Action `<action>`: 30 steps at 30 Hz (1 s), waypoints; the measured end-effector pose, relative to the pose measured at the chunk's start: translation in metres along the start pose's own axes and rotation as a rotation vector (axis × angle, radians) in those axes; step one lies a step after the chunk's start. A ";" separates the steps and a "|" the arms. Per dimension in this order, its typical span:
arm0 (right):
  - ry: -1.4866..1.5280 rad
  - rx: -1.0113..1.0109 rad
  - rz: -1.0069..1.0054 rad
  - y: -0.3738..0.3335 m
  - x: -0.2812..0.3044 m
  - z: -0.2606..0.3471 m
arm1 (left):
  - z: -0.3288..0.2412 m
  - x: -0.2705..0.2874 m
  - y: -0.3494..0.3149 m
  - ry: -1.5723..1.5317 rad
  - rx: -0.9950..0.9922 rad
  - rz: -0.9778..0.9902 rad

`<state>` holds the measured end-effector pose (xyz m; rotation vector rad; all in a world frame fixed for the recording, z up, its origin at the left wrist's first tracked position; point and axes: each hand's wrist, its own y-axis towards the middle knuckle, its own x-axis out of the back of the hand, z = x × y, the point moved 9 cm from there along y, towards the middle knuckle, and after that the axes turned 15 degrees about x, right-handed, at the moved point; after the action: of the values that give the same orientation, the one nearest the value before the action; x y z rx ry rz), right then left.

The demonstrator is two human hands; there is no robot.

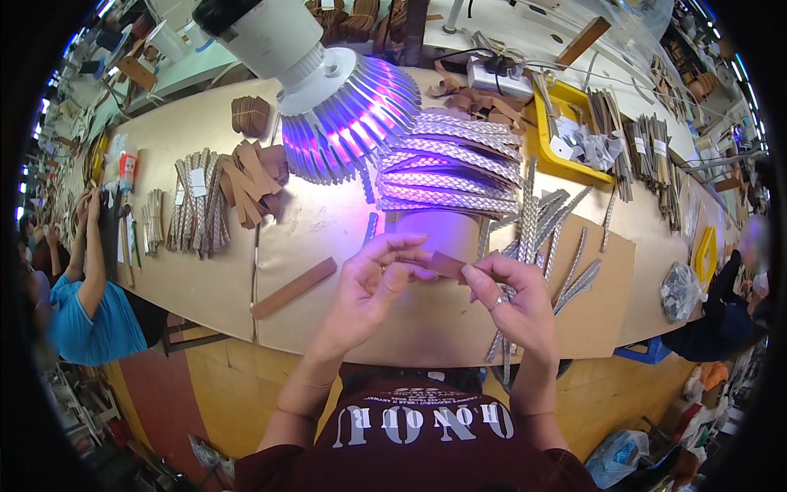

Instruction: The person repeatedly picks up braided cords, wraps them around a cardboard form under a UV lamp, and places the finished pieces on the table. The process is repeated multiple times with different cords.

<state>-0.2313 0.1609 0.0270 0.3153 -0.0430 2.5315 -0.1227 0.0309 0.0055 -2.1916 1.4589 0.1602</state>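
Note:
A short brown leather strip (447,265) stretches between my two hands above the near part of the table. My right hand (520,303), with a ring on one finger, pinches its right end under the thumb. At the strip's other end are the bent fingers of my left hand (373,283), which appear to grip it; the exact contact is partly hidden. Just beyond my hands, silvery braided straps (451,164) lie side by side over a rounded support (438,230). A lamp with a finned metal housing (352,115) hangs over them, casting purple light.
Left of my hands lies a longer brown strip (295,288). Braided bundles (197,201) and loose brown strips (252,184) are farther left. Loose braids (537,238) spread over cardboard (602,283) at right, near a yellow tray (566,168). Another person in a blue shirt (98,316) works at far left.

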 end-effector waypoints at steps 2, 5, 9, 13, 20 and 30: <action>-0.059 0.012 0.020 0.009 -0.004 0.003 | 0.003 0.004 0.000 0.062 -0.026 -0.089; -0.030 0.017 0.072 0.018 -0.014 0.003 | 0.012 0.014 0.006 -0.065 0.032 -0.143; -0.020 -0.074 0.025 0.018 -0.005 -0.011 | 0.016 0.033 0.016 -0.106 0.008 -0.233; -0.192 -0.173 -0.056 0.010 0.028 -0.030 | 0.019 0.050 0.023 -0.082 -0.027 -0.327; -0.157 -0.169 -0.137 0.003 0.050 -0.045 | 0.035 0.058 0.027 -0.158 0.037 -0.378; -0.068 -0.236 -0.220 0.007 0.051 -0.066 | 0.053 0.060 0.026 -0.153 0.105 -0.427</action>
<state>-0.2902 0.1892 -0.0246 0.2941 -0.3135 2.2695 -0.1113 -0.0026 -0.0715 -2.2905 0.8732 0.0985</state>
